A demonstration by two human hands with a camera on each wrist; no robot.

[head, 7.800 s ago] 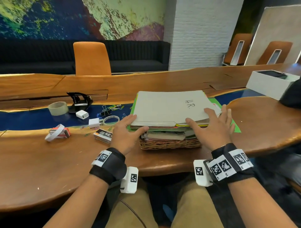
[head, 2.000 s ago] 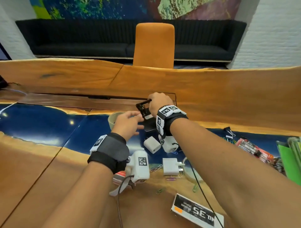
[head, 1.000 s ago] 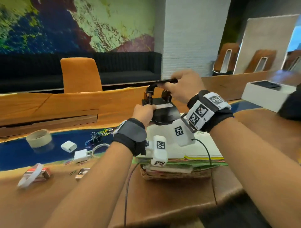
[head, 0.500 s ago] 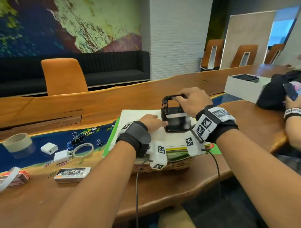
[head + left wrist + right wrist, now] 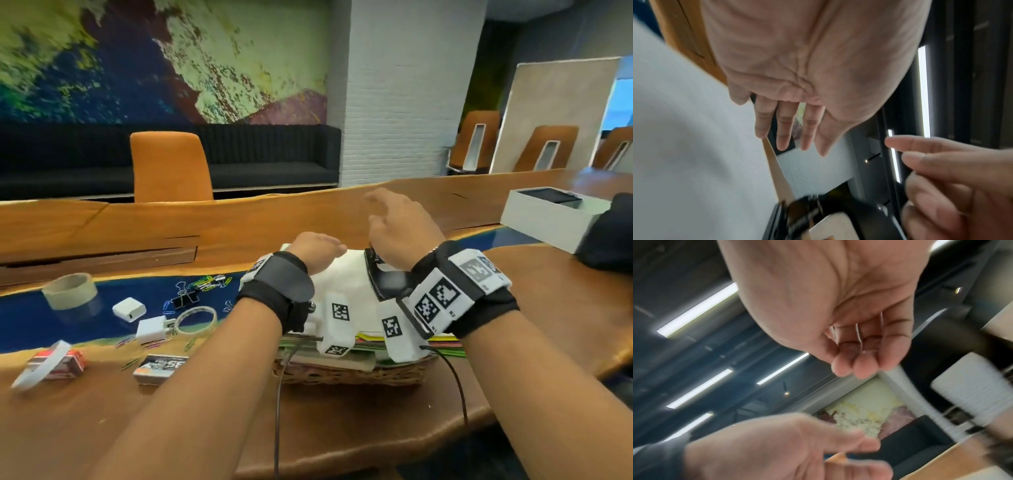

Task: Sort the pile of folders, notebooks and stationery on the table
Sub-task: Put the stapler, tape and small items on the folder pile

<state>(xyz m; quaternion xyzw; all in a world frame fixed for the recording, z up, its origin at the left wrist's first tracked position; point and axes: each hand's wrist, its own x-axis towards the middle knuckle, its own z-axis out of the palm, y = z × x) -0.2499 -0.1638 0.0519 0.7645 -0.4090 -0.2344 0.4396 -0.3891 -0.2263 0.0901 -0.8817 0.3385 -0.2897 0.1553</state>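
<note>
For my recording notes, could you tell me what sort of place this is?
Probably an office meeting room or lounge: a long wooden table strewn with stationery, orange chairs around it, a dark sofa beneath a wall mural.

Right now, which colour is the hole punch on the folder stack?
Black; the hole punch shows best in the head view.

orange chair [image 5: 170,168]; black sofa [image 5: 274,161]; white box [image 5: 551,219]

Hole punch [image 5: 388,279] mostly behind right hand [image 5: 399,228]; folder stack [image 5: 342,284] partly behind wrists.
</note>
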